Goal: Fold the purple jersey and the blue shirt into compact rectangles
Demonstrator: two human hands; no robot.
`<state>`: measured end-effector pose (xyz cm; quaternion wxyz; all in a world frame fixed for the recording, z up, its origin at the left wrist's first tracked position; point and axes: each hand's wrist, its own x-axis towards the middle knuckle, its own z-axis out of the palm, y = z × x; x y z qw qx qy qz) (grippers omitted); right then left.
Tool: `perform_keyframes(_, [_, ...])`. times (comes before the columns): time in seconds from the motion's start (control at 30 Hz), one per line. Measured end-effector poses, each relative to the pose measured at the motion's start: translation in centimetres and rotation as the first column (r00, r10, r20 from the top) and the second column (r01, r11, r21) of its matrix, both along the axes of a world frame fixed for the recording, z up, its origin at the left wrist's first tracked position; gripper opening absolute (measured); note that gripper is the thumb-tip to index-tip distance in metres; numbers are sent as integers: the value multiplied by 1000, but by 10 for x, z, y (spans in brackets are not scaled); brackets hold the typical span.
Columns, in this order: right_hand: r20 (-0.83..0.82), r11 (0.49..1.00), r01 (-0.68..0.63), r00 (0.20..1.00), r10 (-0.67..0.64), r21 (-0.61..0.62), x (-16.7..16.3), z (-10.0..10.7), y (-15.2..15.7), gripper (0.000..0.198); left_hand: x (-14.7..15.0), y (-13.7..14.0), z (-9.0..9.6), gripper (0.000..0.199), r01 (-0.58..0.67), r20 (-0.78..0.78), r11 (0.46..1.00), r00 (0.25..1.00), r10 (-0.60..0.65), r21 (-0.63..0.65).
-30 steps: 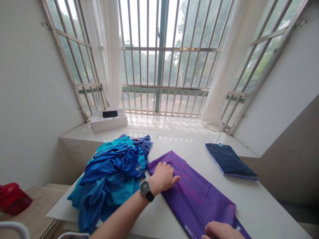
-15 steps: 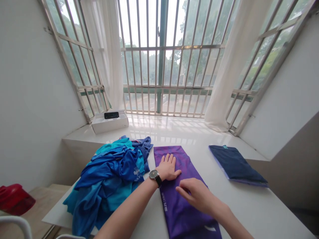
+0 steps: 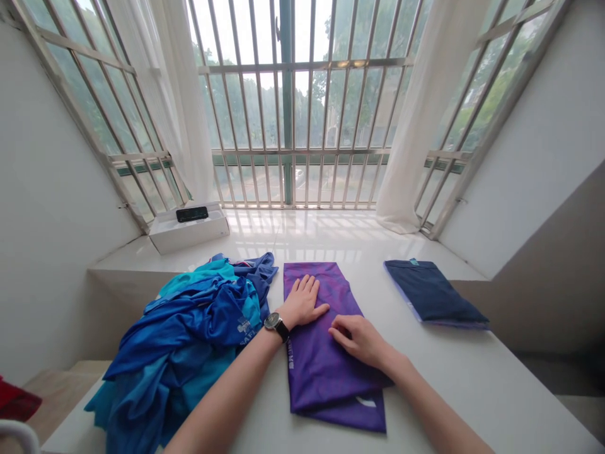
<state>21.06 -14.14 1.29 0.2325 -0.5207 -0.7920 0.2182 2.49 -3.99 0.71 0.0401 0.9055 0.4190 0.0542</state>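
A folded purple garment [image 3: 326,372] with small white lettering along its left edge lies on the white tabletop. My left hand [image 3: 303,302], a watch on its wrist, is flat on its upper part with the fingers spread. Lower and to the right, my right hand [image 3: 359,339] is loosely curled over the cloth, with no fabric visible between thumb and fingers. Left of the purple garment is a crumpled heap of blue and teal clothes [image 3: 189,334]. A folded navy garment [image 3: 435,293] lies to the right.
On the windowsill at the back left, a white box [image 3: 189,234] carries a black phone-like device [image 3: 191,214]. White curtains [image 3: 406,157] hang before the barred window. Something red [image 3: 17,398] shows at the lower left edge.
My view has shifted, and the lower edge of the purple garment now shows. My left hand stays flat on the cloth; my right hand remains curled, a little nearer the left one.
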Motion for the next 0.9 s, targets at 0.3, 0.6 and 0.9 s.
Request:
perform_keyframes(0.3, [-281, 992, 119, 951, -126, -42, 7, -5, 7, 40, -11, -71, 54, 23, 188, 2, 978, 982, -188, -88])
perform_keyframes(0.6, [-459, 963, 271, 854, -245, -10, -6, 4, -55, 38, -17, -113, 36, 47, 511, 148, 849, 858, -493, -133])
perform_keyframes(0.9, [-484, 822, 540, 776, -404, 180, 3, -8, -112, 33, -19, -129, 36, 17, 531, -4, 839, 845, -535, 122])
